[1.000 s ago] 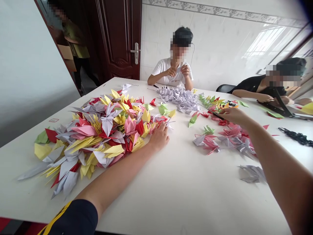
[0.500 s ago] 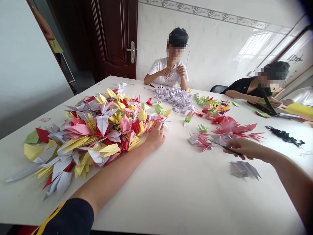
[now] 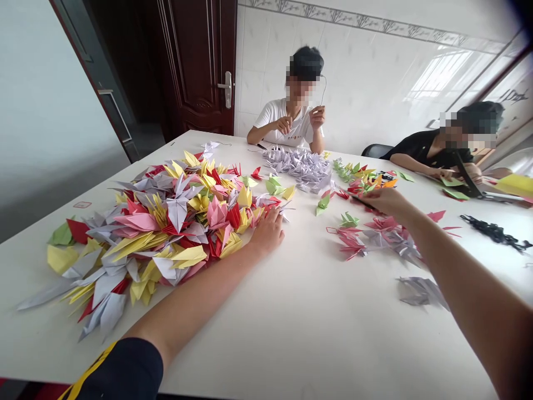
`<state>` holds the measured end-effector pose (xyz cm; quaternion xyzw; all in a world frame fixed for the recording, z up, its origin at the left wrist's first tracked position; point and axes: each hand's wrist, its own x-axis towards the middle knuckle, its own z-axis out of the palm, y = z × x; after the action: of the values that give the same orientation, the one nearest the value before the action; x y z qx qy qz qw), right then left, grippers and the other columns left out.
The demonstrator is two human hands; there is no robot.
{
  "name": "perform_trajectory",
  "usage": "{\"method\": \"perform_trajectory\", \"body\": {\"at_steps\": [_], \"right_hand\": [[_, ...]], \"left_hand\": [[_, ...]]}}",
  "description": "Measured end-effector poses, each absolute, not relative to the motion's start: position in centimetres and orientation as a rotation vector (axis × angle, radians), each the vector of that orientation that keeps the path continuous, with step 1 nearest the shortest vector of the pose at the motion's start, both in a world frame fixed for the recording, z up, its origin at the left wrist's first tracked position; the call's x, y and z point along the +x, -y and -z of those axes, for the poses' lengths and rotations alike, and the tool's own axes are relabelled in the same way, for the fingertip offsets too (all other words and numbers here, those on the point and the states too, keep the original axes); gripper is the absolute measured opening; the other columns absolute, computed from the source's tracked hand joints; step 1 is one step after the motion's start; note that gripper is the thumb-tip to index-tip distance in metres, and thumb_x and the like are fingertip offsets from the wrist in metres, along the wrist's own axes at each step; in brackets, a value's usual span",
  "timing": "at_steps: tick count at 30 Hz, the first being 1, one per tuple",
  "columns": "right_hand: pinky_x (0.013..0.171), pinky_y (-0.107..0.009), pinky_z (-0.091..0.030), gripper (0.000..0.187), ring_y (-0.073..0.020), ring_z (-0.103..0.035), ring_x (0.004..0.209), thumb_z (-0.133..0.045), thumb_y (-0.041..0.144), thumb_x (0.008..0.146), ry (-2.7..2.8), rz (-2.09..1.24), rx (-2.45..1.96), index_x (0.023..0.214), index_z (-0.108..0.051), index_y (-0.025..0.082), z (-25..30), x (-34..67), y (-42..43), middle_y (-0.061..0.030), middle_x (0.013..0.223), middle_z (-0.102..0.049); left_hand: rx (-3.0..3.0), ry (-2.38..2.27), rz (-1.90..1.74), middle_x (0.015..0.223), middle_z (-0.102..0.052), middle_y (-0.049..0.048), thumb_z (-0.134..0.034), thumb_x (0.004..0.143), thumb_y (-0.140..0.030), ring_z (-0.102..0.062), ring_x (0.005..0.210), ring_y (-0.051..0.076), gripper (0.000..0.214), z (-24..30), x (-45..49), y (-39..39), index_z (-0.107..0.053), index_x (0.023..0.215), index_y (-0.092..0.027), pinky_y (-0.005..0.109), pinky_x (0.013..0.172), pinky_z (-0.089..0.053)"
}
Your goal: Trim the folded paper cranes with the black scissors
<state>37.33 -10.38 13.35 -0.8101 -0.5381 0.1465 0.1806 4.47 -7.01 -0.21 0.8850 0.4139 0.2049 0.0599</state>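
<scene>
My left hand (image 3: 267, 230) rests on the white table (image 3: 300, 322) at the right edge of a big heap of folded paper cranes (image 3: 166, 222) in yellow, pink, red and grey; its fingers curl against the cranes. My right hand (image 3: 385, 200) reaches far across the table, closed round a thin dark stick (image 3: 358, 201), among pink and red cranes (image 3: 375, 233). A grey crane (image 3: 420, 291) lies under my right forearm.
Across the table a person in a white shirt (image 3: 291, 119) holds a thread behind a pile of grey cranes (image 3: 302, 166). At the right a person in black (image 3: 433, 150) works with green paper. A black cord (image 3: 495, 233) lies at the right; a dark door (image 3: 200, 66) stands behind.
My right hand went back out from near the grey crane to the far pink and red cranes, still holding the stick. My left hand stayed at the heap.
</scene>
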Motion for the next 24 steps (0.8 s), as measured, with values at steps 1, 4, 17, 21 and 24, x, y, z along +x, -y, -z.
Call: {"method": "perform_trajectory", "body": {"at_steps": [1, 4, 17, 21, 24], "right_hand": [[0.058, -0.031, -0.034, 0.05, -0.0136, -0.044, 0.057, -0.063, 0.066, 0.081, 1.454, -0.335, -2.317, 0.078, -0.063, 0.016, -13.6, 36.9, 9.3, -0.0028, 0.059, -0.054], [0.061, -0.031, -0.038, 0.05, -0.0162, -0.051, 0.062, -0.064, 0.067, 0.079, 1.38, -0.211, -2.367, 0.075, -0.06, 0.017, -13.7, 35.8, 7.7, -0.0063, 0.063, -0.059], [0.057, -0.03, -0.039, 0.031, -0.0244, -0.06, 0.074, -0.07, 0.052, 0.071, 1.632, -0.117, -2.404, 0.069, -0.065, 0.021, -5.2, 34.1, 11.8, -0.0063, 0.071, -0.066], [0.058, -0.035, -0.039, 0.034, -0.0287, -0.059, 0.078, -0.07, 0.055, 0.072, 1.433, -0.06, -2.553, 0.071, -0.065, 0.021, -6.0, 36.7, 11.6, -0.0129, 0.081, -0.066], [0.06, -0.038, -0.039, 0.041, -0.0334, -0.059, 0.083, -0.063, 0.06, 0.077, 1.269, -0.021, -2.677, 0.071, -0.062, 0.02, -7.2, 40.5, 12.9, -0.0197, 0.087, -0.065]], "left_hand": [[2.679, -1.253, -0.628, 0.16, -0.034, 0.0176, -0.046, 0.091, -0.02, -0.026, 0.153, 0.028, 0.055, 0.2, 4.5, 7.0, -0.042, 0.144, -0.008, 0.048, 0.126, -0.023], [2.669, -1.264, -0.63, 0.16, -0.034, 0.0184, -0.047, 0.091, -0.021, -0.027, 0.152, 0.028, 0.055, 0.1, 4.5, 7.1, -0.043, 0.144, -0.007, 0.047, 0.127, -0.021], [2.631, -1.234, -0.612, 0.16, -0.033, 0.0176, -0.045, 0.091, -0.021, -0.023, 0.153, 0.029, 0.054, -0.1, 4.4, 7.1, -0.045, 0.143, -0.01, 0.049, 0.126, -0.023], [2.63, -1.232, -0.602, 0.16, -0.033, 0.0172, -0.047, 0.09, -0.022, -0.025, 0.152, 0.03, 0.053, -0.3, 4.3, 7.2, -0.046, 0.142, -0.009, 0.048, 0.125, -0.025], [2.636, -1.234, -0.594, 0.16, -0.033, 0.0187, -0.047, 0.09, -0.021, -0.025, 0.153, 0.03, 0.052, -0.5, 4.3, 7.2, -0.046, 0.14, -0.008, 0.047, 0.125, -0.025]]}}
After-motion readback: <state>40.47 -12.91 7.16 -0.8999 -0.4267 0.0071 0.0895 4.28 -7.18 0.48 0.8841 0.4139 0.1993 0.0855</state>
